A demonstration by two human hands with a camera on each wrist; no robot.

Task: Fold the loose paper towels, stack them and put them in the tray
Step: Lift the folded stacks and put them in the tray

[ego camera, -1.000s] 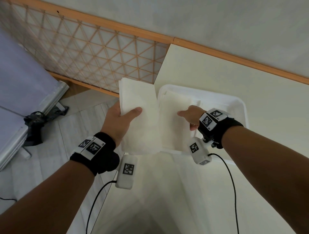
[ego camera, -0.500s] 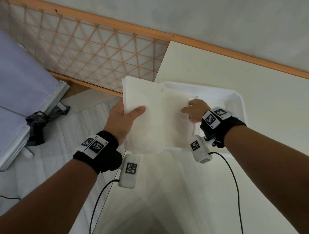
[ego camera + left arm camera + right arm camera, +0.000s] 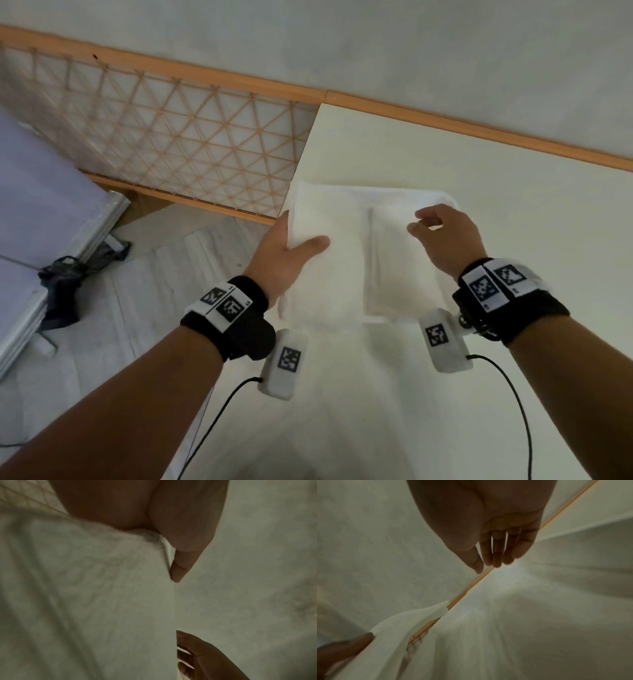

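Note:
My left hand (image 3: 301, 247) grips a folded stack of white paper towels (image 3: 325, 274) by its left edge, thumb on top, and holds it over the left end of the white tray (image 3: 442, 197). In the left wrist view the thumb (image 3: 181, 561) presses on the stack (image 3: 85, 588). Another folded towel (image 3: 397, 274) lies in the tray. My right hand (image 3: 430, 226) hovers above that towel with relaxed fingers (image 3: 496, 555) and holds nothing. The stack's corner (image 3: 393, 635) shows low in the right wrist view.
The tray sits near the left edge of a cream table (image 3: 513, 222) against a wall with a wooden rail (image 3: 479, 126). Left of the table are a lattice screen (image 3: 171, 137), pale floor (image 3: 154, 308), leaning panels (image 3: 41, 212) and a black object (image 3: 65, 287).
My left hand has carried the stack right, over the tray's left end. My right hand has come off the towel in the tray and risen, fingers relaxed.

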